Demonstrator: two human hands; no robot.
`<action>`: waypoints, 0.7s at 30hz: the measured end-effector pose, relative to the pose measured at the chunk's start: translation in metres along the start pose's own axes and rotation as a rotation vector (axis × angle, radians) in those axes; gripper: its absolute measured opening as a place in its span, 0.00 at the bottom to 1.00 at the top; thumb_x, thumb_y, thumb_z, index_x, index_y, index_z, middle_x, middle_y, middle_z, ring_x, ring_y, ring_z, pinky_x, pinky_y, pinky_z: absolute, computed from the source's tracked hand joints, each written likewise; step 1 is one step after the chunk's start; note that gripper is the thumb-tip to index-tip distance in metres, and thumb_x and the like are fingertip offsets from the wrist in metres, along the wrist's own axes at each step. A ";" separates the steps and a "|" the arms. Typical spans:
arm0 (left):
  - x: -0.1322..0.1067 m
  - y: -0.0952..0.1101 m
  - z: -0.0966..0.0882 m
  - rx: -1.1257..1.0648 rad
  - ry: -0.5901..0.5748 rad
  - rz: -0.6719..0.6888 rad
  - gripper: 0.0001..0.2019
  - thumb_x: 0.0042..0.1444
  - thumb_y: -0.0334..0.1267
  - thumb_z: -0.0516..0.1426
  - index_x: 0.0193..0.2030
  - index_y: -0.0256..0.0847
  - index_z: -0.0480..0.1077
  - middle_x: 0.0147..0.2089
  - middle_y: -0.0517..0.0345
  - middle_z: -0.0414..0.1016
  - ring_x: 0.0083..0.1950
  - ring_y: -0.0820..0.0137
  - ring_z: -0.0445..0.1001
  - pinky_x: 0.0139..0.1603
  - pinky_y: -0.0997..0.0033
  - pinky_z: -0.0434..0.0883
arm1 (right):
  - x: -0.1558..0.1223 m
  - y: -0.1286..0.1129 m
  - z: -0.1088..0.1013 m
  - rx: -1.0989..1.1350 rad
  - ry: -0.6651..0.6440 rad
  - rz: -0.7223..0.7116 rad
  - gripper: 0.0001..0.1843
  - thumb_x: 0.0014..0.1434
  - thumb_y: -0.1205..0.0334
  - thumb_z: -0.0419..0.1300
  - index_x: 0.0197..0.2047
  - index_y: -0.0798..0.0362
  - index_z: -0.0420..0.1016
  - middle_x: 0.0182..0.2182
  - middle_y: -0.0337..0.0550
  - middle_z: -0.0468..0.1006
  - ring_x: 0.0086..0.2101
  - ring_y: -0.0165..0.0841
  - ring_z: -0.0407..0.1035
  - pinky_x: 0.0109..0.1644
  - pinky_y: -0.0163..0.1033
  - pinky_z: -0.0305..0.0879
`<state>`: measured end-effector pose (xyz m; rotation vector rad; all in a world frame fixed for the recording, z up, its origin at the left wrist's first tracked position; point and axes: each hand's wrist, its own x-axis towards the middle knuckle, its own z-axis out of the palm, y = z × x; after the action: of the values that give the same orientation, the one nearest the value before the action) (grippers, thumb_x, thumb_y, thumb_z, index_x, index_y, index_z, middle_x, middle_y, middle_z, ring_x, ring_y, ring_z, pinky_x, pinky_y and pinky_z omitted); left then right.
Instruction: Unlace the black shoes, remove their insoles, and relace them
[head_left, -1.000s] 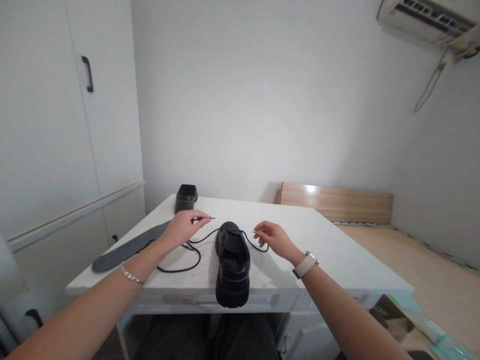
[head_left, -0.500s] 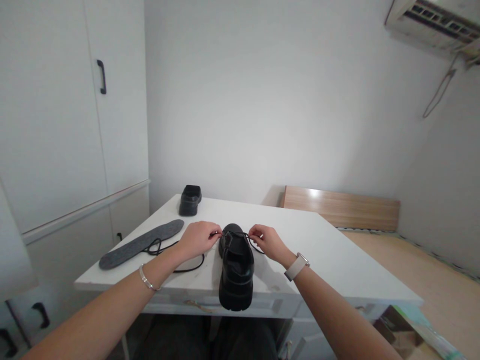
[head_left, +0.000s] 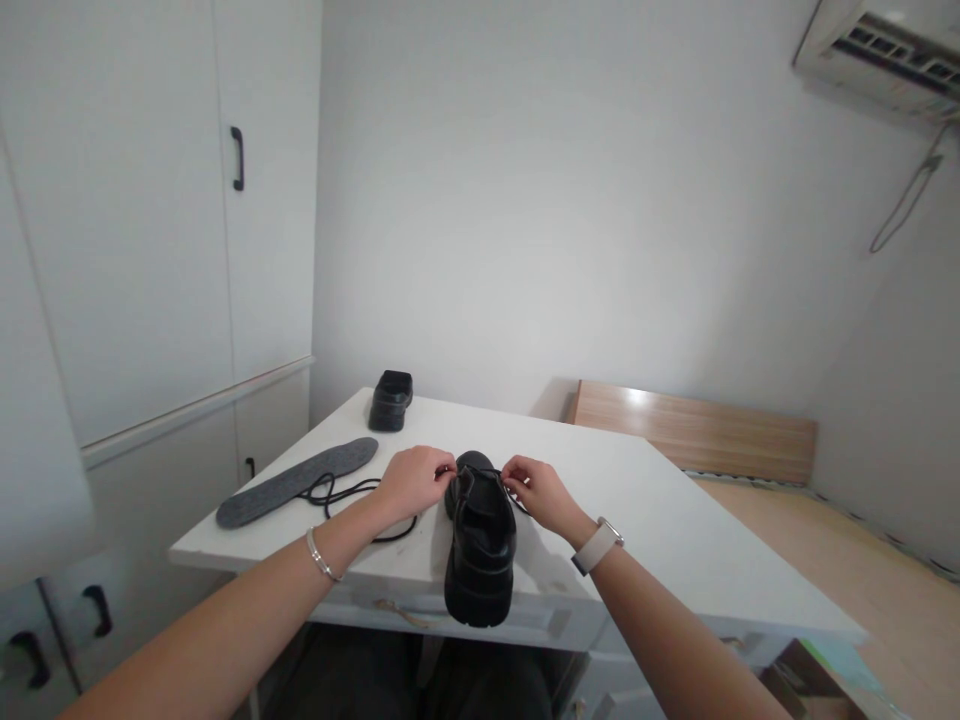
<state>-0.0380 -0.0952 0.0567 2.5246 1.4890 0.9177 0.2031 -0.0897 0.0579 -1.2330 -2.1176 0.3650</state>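
A black shoe (head_left: 481, 560) stands at the table's front edge, its heel toward me. At its left side, my left hand (head_left: 417, 478) is closed with the fingertips pinching at the lacing; they partly hide what they grip. On the other side my right hand (head_left: 546, 490) pinches a black shoelace (head_left: 522, 507) that crosses the shoe's opening. A second loose black lace (head_left: 351, 492) lies looped on the table under and beside my left wrist. It touches a grey felt insole (head_left: 300, 483) lying flat to the left.
Another black shoe (head_left: 391, 401) stands at the far left corner of the white table (head_left: 615, 500). A white cabinet (head_left: 150, 250) rises on the left. A bed with a wooden headboard (head_left: 694, 430) is at the right, and a box (head_left: 810, 685) sits by the table's right front.
The view has turned slightly left, so everything sits further right. Both hands stay at the shoe's lacing, with only small finger movement.
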 end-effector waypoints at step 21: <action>-0.011 0.014 0.009 0.003 0.129 0.072 0.11 0.61 0.32 0.53 0.35 0.38 0.78 0.44 0.45 0.73 0.51 0.56 0.64 0.54 0.52 0.61 | -0.006 -0.019 0.002 -0.210 0.057 0.017 0.09 0.58 0.73 0.58 0.35 0.55 0.80 0.31 0.44 0.80 0.33 0.33 0.73 0.38 0.34 0.64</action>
<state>-0.0264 -0.1096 0.0495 2.5819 1.4413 1.1086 0.1911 -0.1047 0.0635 -1.3632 -2.1394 0.1146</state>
